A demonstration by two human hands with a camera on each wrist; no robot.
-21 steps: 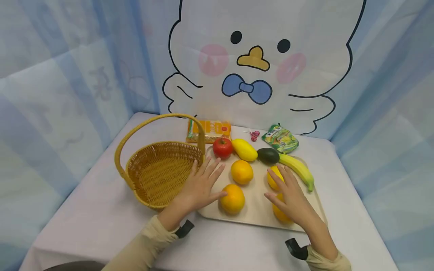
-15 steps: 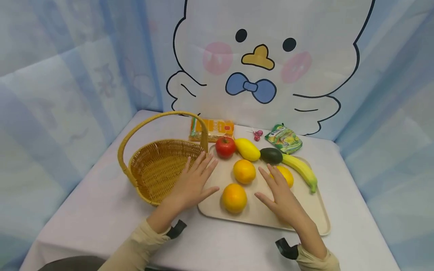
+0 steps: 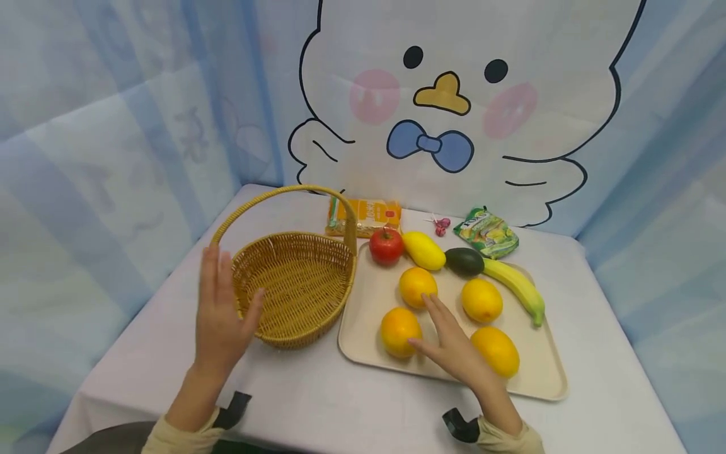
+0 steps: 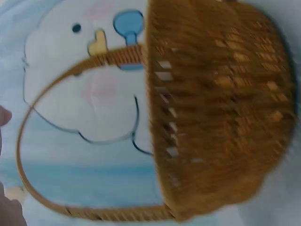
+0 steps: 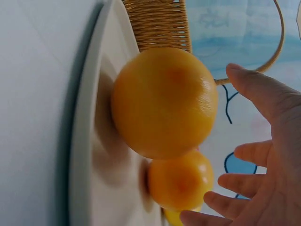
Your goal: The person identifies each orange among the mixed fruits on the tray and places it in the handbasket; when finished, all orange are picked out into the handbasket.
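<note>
My left hand (image 3: 222, 321) is raised at the near left side of the wicker basket (image 3: 295, 296), fingers straight and thumb apart; it holds nothing. In the left wrist view the basket's woven side (image 4: 221, 108) fills the right, with only bits of the hand at the left edge. Over the tray (image 3: 358, 321) hovers my right hand (image 3: 454, 347), fingers spread and holding nothing. It is nearest to the front orange (image 3: 401, 332), which in the right wrist view shows apart from the thumb. A second orange (image 3: 418, 287) lies behind, close to the fingertips.
Also on the tray are two lemons (image 3: 482, 301), a banana (image 3: 515, 287), a dark green avocado (image 3: 465, 261), a yellow mango-like fruit (image 3: 424, 251) and a red round fruit (image 3: 387, 246). Behind lie an orange packet (image 3: 368, 216), lollipops (image 3: 440, 226) and a green bag (image 3: 488, 233).
My left hand has moved left, from the basket's right side to its near left side. My right hand has shifted left, uncovering the lemons. The view has turned slightly.
</note>
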